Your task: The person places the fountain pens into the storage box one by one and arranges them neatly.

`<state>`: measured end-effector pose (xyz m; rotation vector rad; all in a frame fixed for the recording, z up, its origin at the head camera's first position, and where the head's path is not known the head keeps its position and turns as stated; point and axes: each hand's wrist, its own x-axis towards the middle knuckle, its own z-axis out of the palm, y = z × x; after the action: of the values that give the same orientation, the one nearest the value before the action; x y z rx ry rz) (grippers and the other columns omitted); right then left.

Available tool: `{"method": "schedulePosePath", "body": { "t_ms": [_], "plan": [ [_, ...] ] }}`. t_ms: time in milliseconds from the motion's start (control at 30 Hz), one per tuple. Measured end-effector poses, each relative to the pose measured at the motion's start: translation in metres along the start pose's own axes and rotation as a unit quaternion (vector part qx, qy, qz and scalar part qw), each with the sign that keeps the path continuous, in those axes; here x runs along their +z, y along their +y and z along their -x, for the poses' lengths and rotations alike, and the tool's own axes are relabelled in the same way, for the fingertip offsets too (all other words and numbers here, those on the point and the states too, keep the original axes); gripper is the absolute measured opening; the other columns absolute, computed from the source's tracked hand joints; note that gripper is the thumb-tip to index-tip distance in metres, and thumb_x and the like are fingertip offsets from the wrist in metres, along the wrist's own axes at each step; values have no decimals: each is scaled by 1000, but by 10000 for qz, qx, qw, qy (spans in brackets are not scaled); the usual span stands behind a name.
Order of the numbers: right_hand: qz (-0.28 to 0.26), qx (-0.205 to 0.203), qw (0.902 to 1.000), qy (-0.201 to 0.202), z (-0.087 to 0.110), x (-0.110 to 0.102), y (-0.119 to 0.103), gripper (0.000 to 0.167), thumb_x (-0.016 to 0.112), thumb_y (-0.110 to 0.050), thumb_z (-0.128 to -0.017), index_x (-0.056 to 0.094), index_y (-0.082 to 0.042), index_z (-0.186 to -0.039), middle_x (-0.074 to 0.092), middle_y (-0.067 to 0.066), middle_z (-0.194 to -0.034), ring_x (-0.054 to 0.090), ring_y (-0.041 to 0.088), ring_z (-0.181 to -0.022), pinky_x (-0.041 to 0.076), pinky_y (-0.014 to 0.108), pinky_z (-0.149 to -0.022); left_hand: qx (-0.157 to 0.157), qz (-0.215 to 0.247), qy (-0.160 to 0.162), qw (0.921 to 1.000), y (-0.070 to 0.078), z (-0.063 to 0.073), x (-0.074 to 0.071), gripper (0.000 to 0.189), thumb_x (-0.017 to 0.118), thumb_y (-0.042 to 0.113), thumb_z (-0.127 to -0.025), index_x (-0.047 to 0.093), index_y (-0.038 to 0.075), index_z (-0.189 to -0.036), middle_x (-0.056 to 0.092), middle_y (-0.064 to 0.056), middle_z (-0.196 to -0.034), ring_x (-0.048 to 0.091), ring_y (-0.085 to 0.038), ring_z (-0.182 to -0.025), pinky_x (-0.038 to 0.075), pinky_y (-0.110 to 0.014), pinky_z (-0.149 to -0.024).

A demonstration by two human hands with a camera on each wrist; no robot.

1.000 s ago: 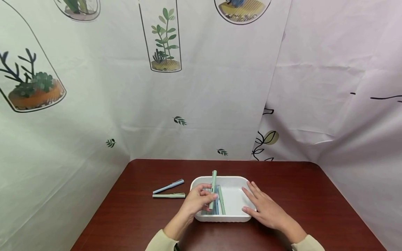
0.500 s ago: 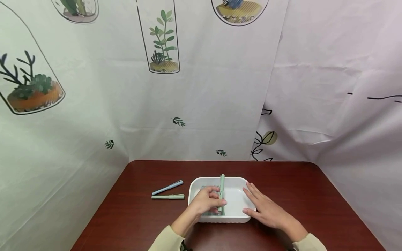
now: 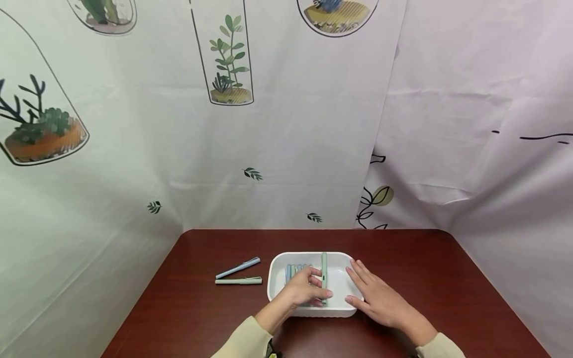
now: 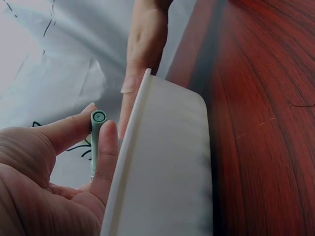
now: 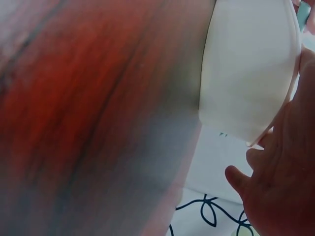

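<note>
My left hand [image 3: 304,288] pinches a light green pen [image 3: 324,271] between thumb and fingers over the white tray [image 3: 277,258]. In the left wrist view the pen's round end [image 4: 99,116] points at the camera, at the level of the tray's rim. Several blue and green pens [image 3: 291,271] lie side by side in the tray's left part, partly hidden by that hand. My right hand [image 3: 378,293] rests on the tray's right rim with its fingers extended; the right wrist view shows it along the tray's outer wall [image 5: 251,64].
A blue pen [image 3: 238,267] and a green pen [image 3: 238,281] lie on the dark red table [image 3: 188,308] left of the tray. A printed white cloth [image 3: 291,139] hangs behind the table and along its sides.
My left hand has carried the green pen rightward within the tray and lower, exposing more of the row at the left. The right hand has stayed at the right rim.
</note>
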<state>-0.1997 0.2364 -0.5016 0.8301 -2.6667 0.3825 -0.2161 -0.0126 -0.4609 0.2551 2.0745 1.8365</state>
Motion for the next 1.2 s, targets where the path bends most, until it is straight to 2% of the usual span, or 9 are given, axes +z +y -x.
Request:
{"method": "schedulePosePath", "body": {
  "t_ms": [100,200,333,500,633,833,900,1067,1200],
  "plan": [
    [31,13,10000,10,1,0,-1,68,58,-49,-100,49,-3,-149,40,17,-159,38,41,-145,20,25,-122,-31,-156,64,9999,-1,-2,4,50,81,-8,-79,55,-7,-122,58,-14,-94,62,-16,-63,61,-33,-58],
    [25,43,10000,-5,1,-1,-3,68,58,-50,-100,49,-3,-150,40,18,-159,36,42,-146,-5,8,-115,-87,-286,107,9995,-1,-5,8,51,82,-6,-79,56,-7,-122,58,-12,-92,62,-16,-62,60,-32,-58],
    [63,96,9999,-26,2,-2,-5,68,57,-51,-100,49,-4,-150,41,18,-158,33,40,-148,-11,8,-114,-197,-489,147,9985,0,-10,12,50,83,-3,-80,56,-6,-122,59,-10,-88,62,-14,-58,60,-32,-58],
    [84,206,9997,-132,2,-2,-6,69,55,-52,-101,48,-6,-151,39,17,-159,32,42,-148,13,26,-123,-340,-723,129,9967,1,-17,16,47,83,1,-81,57,-5,-120,60,-8,-86,63,-12,-55,61,-33,-60],
    [127,218,9995,-173,0,-2,-5,69,54,-52,-101,47,-6,-152,38,17,-160,32,41,-148,38,53,-112,-421,-861,47,9954,1,-22,17,45,83,4,-82,59,-4,-120,63,-8,-85,64,-11,-55,60,-32,-61],
    [-41,226,9997,-112,2,-2,-3,69,56,-51,-101,46,-6,-152,37,16,-161,25,31,-152,9,20,-122,-559,-931,-1,9941,-2,-25,20,36,82,6,-84,64,-4,-114,69,-7,-80,66,-10,-54,61,-33,-63],
    [-56,216,9997,-101,2,-2,-3,68,56,-50,-101,46,-6,-152,36,16,-161,26,30,-152,10,19,-121,-600,-978,30,9934,-3,-26,22,33,81,6,-85,65,-4,-111,69,-8,-80,66,-10,-54,60,-31,-63],
    [-20,226,9996,-154,1,-1,-4,68,55,-51,-101,46,-7,-152,36,16,-161,32,37,-148,38,53,-111,-597,-1204,59,9909,-3,-26,27,29,82,6,-83,66,-4,-104,65,-7,-79,69,-12,-58,59,-29,-62],
    [-59,193,9997,-121,1,-2,-4,68,57,-50,-101,47,-5,-151,36,17,-161,36,42,-145,40,55,-109,-604,-1276,-28,9900,-5,-26,31,28,84,7,-81,66,-3,-101,63,-7,-78,69,-12,-57,59,-27,-61]
  ]
}}
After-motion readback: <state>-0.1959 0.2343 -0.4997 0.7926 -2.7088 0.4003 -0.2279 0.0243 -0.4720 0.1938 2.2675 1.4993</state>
